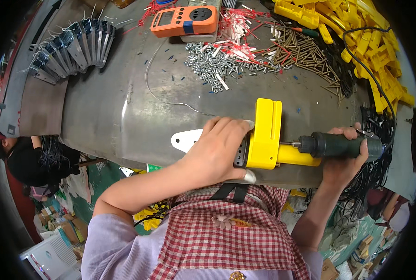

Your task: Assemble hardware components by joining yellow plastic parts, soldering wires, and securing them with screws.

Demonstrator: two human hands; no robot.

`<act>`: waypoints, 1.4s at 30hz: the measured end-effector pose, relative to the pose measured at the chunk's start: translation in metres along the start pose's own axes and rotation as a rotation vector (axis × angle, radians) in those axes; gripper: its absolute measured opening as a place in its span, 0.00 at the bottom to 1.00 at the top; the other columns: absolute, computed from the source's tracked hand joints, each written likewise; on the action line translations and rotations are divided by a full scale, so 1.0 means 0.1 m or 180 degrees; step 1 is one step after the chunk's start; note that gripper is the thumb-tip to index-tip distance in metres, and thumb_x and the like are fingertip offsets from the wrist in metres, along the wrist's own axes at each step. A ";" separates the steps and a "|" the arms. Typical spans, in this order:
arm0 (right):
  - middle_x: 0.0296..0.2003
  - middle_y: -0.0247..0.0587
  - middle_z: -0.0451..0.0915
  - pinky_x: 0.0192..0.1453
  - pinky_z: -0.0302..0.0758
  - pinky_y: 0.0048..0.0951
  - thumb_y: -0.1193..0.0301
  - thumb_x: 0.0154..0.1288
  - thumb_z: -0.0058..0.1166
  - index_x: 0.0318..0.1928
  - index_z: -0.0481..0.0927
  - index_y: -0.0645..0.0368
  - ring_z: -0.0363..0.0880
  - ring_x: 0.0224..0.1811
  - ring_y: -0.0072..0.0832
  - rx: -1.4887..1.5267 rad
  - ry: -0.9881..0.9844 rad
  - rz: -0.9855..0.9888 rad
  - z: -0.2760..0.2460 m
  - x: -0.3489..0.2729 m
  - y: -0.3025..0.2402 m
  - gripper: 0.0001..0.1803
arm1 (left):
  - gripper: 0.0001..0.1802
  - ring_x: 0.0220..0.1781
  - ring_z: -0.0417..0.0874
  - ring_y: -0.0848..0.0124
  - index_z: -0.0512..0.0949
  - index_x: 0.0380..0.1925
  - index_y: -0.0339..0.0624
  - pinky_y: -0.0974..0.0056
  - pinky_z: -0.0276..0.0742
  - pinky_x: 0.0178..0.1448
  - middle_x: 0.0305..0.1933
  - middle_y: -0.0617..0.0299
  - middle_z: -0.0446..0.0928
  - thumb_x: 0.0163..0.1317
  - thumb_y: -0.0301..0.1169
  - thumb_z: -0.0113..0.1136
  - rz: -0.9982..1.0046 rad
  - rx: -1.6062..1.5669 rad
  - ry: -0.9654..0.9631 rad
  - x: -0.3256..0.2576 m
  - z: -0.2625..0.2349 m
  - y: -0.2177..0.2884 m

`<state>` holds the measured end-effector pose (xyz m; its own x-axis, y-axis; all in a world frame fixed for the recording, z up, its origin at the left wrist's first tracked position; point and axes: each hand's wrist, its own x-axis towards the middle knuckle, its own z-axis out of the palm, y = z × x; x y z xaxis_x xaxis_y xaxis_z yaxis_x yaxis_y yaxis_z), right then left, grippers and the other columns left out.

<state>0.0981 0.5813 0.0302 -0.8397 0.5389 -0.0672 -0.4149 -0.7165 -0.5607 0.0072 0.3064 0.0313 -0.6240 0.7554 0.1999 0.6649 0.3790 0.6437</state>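
Your left hand (219,151) gripped a yellow plastic housing (265,133) near the front edge of the metal table (105,102), a white plate (184,140) jutting out left of your knuckles. Your right hand (342,169) was wrapped around a dark power screwdriver (334,145), its bit pointed at the housing's right side; whether they touched could not be made out. Beyond your grips lay brass screws (306,53) and an orange meter (184,21), with yellow parts (376,51) heaped past your right hand.
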 end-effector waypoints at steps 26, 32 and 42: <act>0.37 0.34 0.68 0.61 0.65 0.38 0.65 0.65 0.47 0.57 0.62 0.62 0.69 0.44 0.26 -0.0104 -0.0053 -0.0025 0.02 0.00 0.03 0.23 | 0.15 0.40 0.75 0.58 0.70 0.35 0.41 0.58 0.74 0.42 0.33 0.56 0.73 0.44 0.24 0.58 0.0276 0.1628 0.0039 0.08 -0.51 -0.61; 0.37 0.35 0.67 0.61 0.64 0.39 0.65 0.64 0.48 0.57 0.64 0.62 0.69 0.44 0.27 0.0084 -0.0048 -0.0104 0.01 -0.01 0.04 0.23 | 0.13 0.40 0.77 0.60 0.73 0.32 0.40 0.60 0.75 0.43 0.37 0.58 0.75 0.43 0.18 0.59 0.0423 0.1192 -0.0266 0.10 -0.54 -0.57; 0.36 0.32 0.67 0.60 0.64 0.38 0.65 0.61 0.52 0.56 0.65 0.60 0.69 0.43 0.25 0.0212 -0.0012 -0.0165 -0.01 -0.05 0.11 0.24 | 0.08 0.42 0.77 0.74 0.73 0.30 0.37 0.70 0.72 0.44 0.40 0.59 0.77 0.52 0.18 0.61 -0.0823 -0.1315 0.0442 -0.12 -0.08 -0.21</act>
<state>0.0986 0.5713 0.0236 -0.8177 0.5744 -0.0365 -0.4801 -0.7157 -0.5072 -0.0026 0.2855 0.0210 -0.8142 0.5759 0.0737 0.2811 0.2798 0.9180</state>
